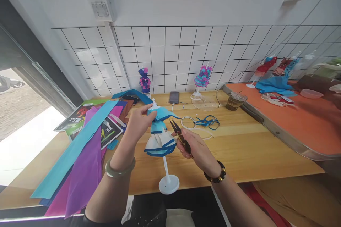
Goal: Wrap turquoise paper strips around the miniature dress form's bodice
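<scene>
A small white dress form on a round stand (168, 184) leans slightly in front of me, wearing a tiered white and light-blue dress (160, 142) with dark-blue edging. At its bodice, my left hand (141, 118) pinches a light-blue strip (164, 113) with a dark-blue edge, whose pointed end sticks out to the right. My right hand (193, 147) is closed around dark pointed snips (179, 133), their blades parted and aimed up-left, just below the strip's free end. The fingertips of both hands partly cover what they grip.
Long blue, purple and pink sheets (82, 159) lie over magazines (112, 133) at left. Behind stand two dressed miniature forms (145, 79), a phone (174, 97) and a lidded cup (236, 101). A tape roll (188, 123) and blue scraps (209, 122) lie right of the dress. An orange table (287, 124) adjoins.
</scene>
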Demonstrator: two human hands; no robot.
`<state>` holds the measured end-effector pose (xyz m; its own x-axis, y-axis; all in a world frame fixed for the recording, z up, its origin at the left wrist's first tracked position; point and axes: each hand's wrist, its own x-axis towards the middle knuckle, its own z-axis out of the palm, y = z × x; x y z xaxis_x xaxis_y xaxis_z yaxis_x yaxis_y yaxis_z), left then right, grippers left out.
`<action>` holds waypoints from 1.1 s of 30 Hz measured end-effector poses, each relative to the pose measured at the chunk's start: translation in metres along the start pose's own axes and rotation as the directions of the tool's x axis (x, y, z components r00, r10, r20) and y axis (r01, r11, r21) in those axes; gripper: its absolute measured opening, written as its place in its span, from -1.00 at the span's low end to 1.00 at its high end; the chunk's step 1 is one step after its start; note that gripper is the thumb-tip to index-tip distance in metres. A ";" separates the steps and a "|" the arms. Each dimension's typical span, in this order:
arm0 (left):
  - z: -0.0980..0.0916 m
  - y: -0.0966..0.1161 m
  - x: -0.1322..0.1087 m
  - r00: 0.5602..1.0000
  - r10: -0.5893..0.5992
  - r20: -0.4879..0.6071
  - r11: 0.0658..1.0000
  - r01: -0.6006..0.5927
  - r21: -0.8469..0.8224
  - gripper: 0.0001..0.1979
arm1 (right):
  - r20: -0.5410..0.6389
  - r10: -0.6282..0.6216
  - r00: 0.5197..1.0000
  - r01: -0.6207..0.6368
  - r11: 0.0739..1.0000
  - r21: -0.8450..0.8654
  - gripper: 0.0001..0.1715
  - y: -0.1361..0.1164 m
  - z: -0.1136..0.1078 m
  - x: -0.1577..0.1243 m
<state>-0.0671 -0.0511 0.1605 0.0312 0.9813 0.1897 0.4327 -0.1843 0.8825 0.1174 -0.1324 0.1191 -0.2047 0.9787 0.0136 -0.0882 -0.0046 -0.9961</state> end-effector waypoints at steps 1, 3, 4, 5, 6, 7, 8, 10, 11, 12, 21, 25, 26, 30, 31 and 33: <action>0.003 0.000 0.001 1.000 -0.018 0.022 1.000 0.018 -0.005 -0.45 | 0.010 0.009 1.000 -0.009 1.000 -0.018 -0.47 -0.003 -0.002 0.000; 0.009 0.000 0.002 0.997 -0.047 0.059 0.999 0.047 0.001 -0.45 | 0.041 0.040 0.998 -0.038 0.998 -0.045 -0.48 -0.006 -0.006 0.000; 0.012 0.001 0.002 0.996 -0.054 0.069 0.999 0.054 0.011 -0.45 | 0.061 0.060 0.996 -0.058 0.997 -0.046 -0.49 -0.006 -0.008 0.001; 0.014 0.001 0.002 0.996 -0.056 0.074 0.998 0.055 0.026 -0.45 | 0.079 0.084 0.993 -0.082 0.996 -0.037 -0.49 -0.006 -0.009 0.001; 0.017 0.002 0.002 0.996 -0.055 0.077 0.998 0.051 0.043 -0.45 | 0.094 0.108 0.990 -0.106 0.994 -0.022 -0.49 -0.005 -0.010 0.002; 0.020 0.002 0.002 0.996 -0.050 0.081 0.997 0.045 0.059 -0.45 | 0.104 0.130 0.986 -0.130 0.991 -0.003 -0.49 -0.004 -0.010 0.002; 0.022 0.002 0.002 0.996 -0.044 0.082 0.997 0.038 0.072 -0.45 | 0.109 0.149 0.983 -0.151 0.988 0.016 -0.50 -0.003 -0.010 0.003; 0.026 0.002 0.002 0.996 -0.036 0.084 0.995 0.028 0.093 -0.45 | 0.098 0.172 0.980 -0.176 0.983 0.041 -0.51 0.000 -0.010 0.003; 0.027 0.001 0.002 0.996 -0.035 0.083 0.995 0.026 0.100 -0.44 | 0.088 0.175 0.981 -0.180 0.982 0.050 -0.51 0.001 -0.010 0.003; 0.028 0.000 0.002 0.996 -0.034 0.079 0.994 0.025 0.110 -0.44 | 0.080 0.175 0.981 -0.179 0.982 0.055 -0.52 0.002 -0.011 0.003; 0.033 -0.001 0.002 0.999 -0.016 0.043 0.991 0.010 0.133 -0.44 | 0.047 0.198 0.979 -0.201 0.976 0.087 -0.49 0.006 -0.012 0.005; 0.035 0.000 0.002 0.999 -0.016 0.047 0.992 0.009 0.128 -0.43 | 0.031 0.170 0.985 -0.172 0.982 0.079 -0.52 0.010 -0.013 0.007; 0.035 0.000 0.002 0.999 -0.016 0.051 0.992 0.009 0.123 -0.43 | 0.025 0.163 0.986 -0.164 0.983 0.077 -0.53 0.011 -0.013 0.007; 0.037 0.001 0.000 0.998 -0.022 0.058 0.993 0.016 0.114 -0.43 | 0.010 0.143 0.990 -0.143 0.987 0.071 -0.53 0.015 -0.014 0.009; 0.037 0.002 0.000 0.998 -0.018 0.056 0.993 0.011 0.118 -0.43 | 0.004 0.132 0.991 -0.132 0.989 0.072 -0.53 0.015 -0.014 0.009; 0.038 0.003 -0.002 0.998 0.001 0.058 0.990 -0.010 0.141 -0.46 | -0.014 0.107 0.994 -0.106 0.991 0.077 -0.55 0.015 -0.014 0.009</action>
<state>-0.0319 -0.0516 0.1468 0.0837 0.9826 0.1658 0.5551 -0.1842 0.8111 0.1279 -0.1206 0.1028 -0.1991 0.9754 -0.0942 -0.1406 -0.1236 -0.9823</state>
